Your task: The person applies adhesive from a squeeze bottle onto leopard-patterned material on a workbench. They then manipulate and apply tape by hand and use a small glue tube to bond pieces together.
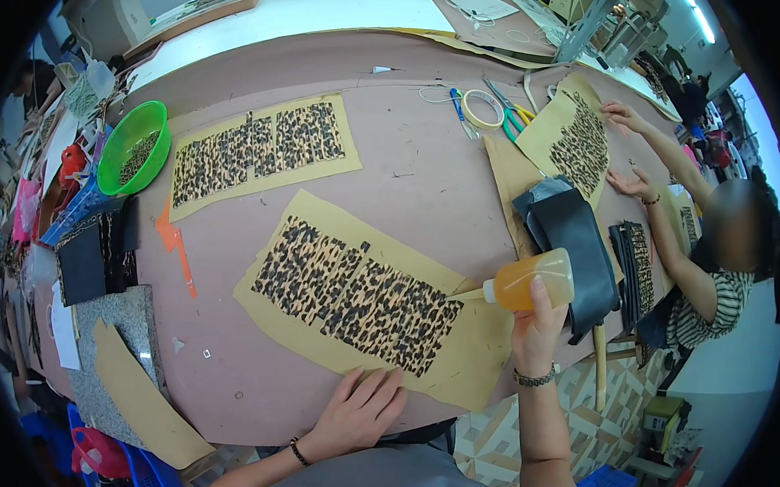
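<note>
My right hand (538, 330) grips a squeeze bottle (536, 280) of amber liquid, probably glue. Its pale, narrow nozzle points left, with the tip at the right edge of several leopard-print pieces (353, 294). These pieces lie side by side on a sheet of tan paper (481, 343). Flat on the paper's near edge rests my left hand (364, 409), fingers stretched out and holding nothing. Another tan sheet (352, 150) with leopard-print pieces lies farther back on the left.
Across the table, a co-worker's hands (626, 119) are at another leopard-print sheet (577, 143). Black folded material (568, 251) lies beside my bottle. A green bowl (154, 168) of small parts stands left. Tape (483, 109) and scissors (507, 114) lie at the back.
</note>
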Demonstrator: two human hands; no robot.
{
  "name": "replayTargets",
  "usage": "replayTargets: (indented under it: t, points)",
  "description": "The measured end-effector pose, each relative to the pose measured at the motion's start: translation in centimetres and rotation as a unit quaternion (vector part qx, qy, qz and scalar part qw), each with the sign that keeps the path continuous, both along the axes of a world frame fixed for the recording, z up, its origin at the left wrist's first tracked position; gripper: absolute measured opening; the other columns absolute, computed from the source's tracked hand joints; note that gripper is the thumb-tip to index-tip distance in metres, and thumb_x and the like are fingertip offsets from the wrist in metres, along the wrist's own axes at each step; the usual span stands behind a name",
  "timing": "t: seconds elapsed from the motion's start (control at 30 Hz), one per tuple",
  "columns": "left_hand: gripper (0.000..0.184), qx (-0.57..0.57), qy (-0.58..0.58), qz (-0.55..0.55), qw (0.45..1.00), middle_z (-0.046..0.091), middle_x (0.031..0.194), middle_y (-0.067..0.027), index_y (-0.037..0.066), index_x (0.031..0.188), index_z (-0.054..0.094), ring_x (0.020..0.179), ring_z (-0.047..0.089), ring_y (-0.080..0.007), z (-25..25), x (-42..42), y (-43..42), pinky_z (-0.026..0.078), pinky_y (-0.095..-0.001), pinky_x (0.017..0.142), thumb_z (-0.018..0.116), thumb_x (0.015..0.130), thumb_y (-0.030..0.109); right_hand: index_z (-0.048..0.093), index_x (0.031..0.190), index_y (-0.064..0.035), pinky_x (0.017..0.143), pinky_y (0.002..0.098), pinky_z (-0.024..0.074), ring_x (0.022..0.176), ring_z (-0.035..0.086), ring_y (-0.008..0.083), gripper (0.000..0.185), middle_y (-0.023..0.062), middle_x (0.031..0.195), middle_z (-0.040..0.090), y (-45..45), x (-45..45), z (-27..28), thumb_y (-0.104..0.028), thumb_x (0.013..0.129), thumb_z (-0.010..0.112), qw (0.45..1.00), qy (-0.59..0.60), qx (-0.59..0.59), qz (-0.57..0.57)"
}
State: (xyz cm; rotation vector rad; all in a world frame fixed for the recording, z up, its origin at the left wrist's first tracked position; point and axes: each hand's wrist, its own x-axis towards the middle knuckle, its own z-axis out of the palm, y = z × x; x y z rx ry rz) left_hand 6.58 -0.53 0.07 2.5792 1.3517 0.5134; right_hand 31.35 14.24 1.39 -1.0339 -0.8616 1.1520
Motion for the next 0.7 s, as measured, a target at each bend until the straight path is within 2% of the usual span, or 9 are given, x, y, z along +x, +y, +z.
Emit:
replayTargets:
  t: [0.37,0.43,0.7]
  points:
    - [0.033,0.002,-0.003,-0.004,1.0,0.053,0.129,-0.014,0.004,0.113,0.056,0.113,0.051,-0.0252,-0.1,-0.1,0.0,0.037,-0.0444,0.1,0.048,0.084,0.019,0.047,0.126,-0.0002,0.091,0.0364,0.0496,0.108,0.059,0.0222,0.043,0.0107,0.118,0.058,-1.7,-0.5,0.1,-0.019,0.091,0.063,0.999,-0.009,-0.025,0.033]
    - [0.03,0.0,-0.002,-0.002,1.0,0.055,0.128,-0.0118,0.007,0.11,0.06,0.115,0.052,-0.026,-0.2,-0.1,0.0,0.036,-0.0454,0.102,0.05,0.083,0.017,0.047,0.126,0.0001,0.092,0.0367,0.0495,0.109,0.059,0.023,0.043,0.011,0.118,0.058,-2.1,-0.8,0.3,-0.019,0.091,0.063,0.999,-0.006,-0.031,0.038]
    - [0.03,-0.005,-0.009,0.003,1.0,0.055,0.127,-0.012,0.007,0.11,0.06,0.115,0.052,-0.0262,0.0,0.0,0.0,0.037,-0.0457,0.101,0.049,0.083,0.016,0.043,0.129,0.0008,0.094,0.0409,0.0483,0.11,0.059,0.028,0.046,0.0143,0.12,0.057,-3.7,-1.1,-0.3,-0.014,0.09,0.061,0.997,-0.009,-0.038,0.06]
